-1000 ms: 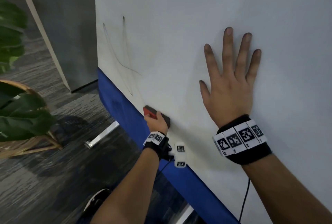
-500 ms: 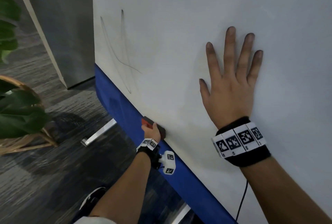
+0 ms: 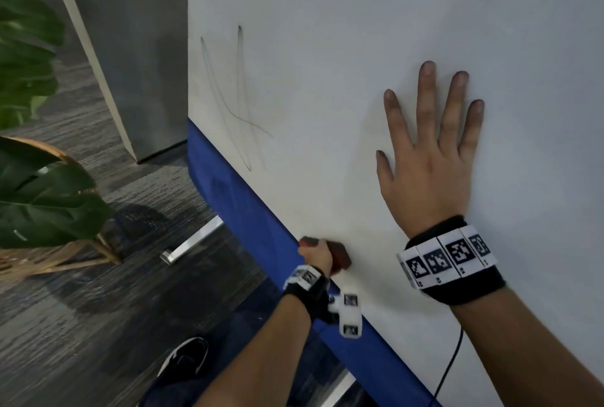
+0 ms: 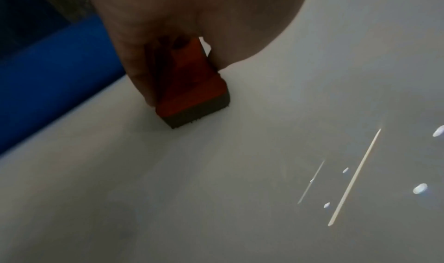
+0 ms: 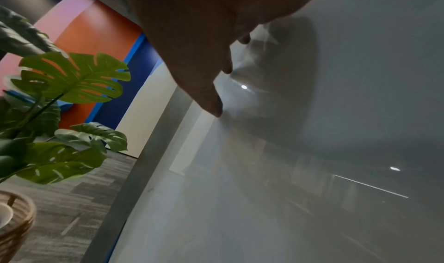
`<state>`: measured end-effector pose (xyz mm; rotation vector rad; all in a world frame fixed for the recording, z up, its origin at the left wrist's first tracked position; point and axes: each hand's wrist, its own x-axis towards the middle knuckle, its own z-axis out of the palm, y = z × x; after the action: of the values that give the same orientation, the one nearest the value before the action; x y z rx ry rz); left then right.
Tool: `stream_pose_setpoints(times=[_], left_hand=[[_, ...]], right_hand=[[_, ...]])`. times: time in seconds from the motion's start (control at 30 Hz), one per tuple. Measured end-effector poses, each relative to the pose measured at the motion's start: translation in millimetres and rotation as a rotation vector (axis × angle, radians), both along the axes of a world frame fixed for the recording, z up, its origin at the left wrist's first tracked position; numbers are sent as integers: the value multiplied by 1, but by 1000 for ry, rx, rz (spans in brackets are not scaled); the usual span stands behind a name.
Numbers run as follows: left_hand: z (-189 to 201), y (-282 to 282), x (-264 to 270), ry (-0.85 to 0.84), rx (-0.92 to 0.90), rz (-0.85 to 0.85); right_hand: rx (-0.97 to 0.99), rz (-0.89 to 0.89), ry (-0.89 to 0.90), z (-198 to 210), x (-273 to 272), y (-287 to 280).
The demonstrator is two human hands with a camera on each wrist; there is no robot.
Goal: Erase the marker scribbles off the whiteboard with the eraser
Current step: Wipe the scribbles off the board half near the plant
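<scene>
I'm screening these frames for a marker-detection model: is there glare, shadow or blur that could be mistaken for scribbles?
Left wrist view: bright streaks and dots of ceiling-light glare on the glossy whiteboard; soft blur throughout. Right wrist view: the right hand casts a broad shadow, with more reflections. Head view: even light, thin grey marker scribbles clear.

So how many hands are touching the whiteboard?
1. The right hand lies flat on the whiteboard. The left hand grips the eraser, which touches the board by its bottom edge.
</scene>
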<state>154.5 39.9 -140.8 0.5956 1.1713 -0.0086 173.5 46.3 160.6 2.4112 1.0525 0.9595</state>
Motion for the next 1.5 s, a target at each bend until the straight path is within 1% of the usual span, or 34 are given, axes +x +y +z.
stream_pose_setpoints(times=[0.03,0.1,0.2,0.27,0.3,0.33,0.37,0.4,0.43,0.5,0.6,0.63,0.67,0.7,0.73,0.77,0.83,0.9,0.93,0.97,1.0,1.03,1.1,1.17,1.2,1.23,1.3,1.33,1.4,1.43,1.47,1.5], left_hand=[[11,19,1,-15,28,28],[44,65,1,-73,204,76],[106,136,8,-243,586,207],[145,175,17,-364,857,247],[160,189,20,-413,957,257],[168,198,23,-446,1018,278],[164,202,24,-451,1043,293],[154,203,25,-425,1043,302],[136,200,26,-380,1020,314],[83,186,22,-261,894,275],[1,158,8,-40,596,47],[-17,153,5,7,494,-20],[-24,150,3,26,421,-51],[-23,152,5,27,395,-46],[-12,155,8,28,428,-12],[3,162,12,26,509,34],[49,176,17,-52,757,158],[89,187,17,-175,1016,223],[98,193,19,-208,1111,216],[97,199,22,-217,1158,207],[86,205,23,-185,1152,200],[69,209,22,-128,1090,194],[24,212,16,-44,833,118],[-13,201,8,25,602,-9],[-21,196,6,48,553,-42],[-20,191,5,55,540,-42],[-3,193,13,33,610,42],[14,193,15,-2,702,103],[51,197,16,-152,934,222],[65,200,16,-240,1032,245],[71,203,19,-302,1107,254],[69,208,21,-323,1128,253]], right_hand=[[-7,9,2,1,1,-1],[-17,6,-1,3,1,-3],[-11,1,-3,7,-1,-3],[15,14,0,7,-3,-1],[30,21,-2,6,-3,0],[40,27,-4,6,-3,0],[45,30,-4,5,-3,0],[45,29,-4,5,-3,-1],[43,25,-4,4,-2,-1],[42,9,4,3,-3,1],[61,3,30,1,-6,11],[57,27,43,2,-6,15],[40,63,52,6,-4,21],[16,98,53,12,-1,26],[-4,124,44,20,4,32],[-15,139,33,28,8,39],[-13,144,22,39,14,55],[-27,126,28,39,14,69],[-46,112,30,37,13,75],[-71,98,29,33,13,80],[-94,89,25,29,13,82],[-108,80,17,27,13,83],[-106,60,-4,22,16,84],[-107,53,-14,17,18,83],[-101,58,-15,15,18,84],[-93,62,-11,13,16,84],[-85,47,-11,9,19,89],[-79,38,-14,8,18,89],[-65,38,-10,7,15,89],[-58,35,-6,6,15,90],[-54,34,-9,5,17,90],[-54,33,-12,5,17,90]])
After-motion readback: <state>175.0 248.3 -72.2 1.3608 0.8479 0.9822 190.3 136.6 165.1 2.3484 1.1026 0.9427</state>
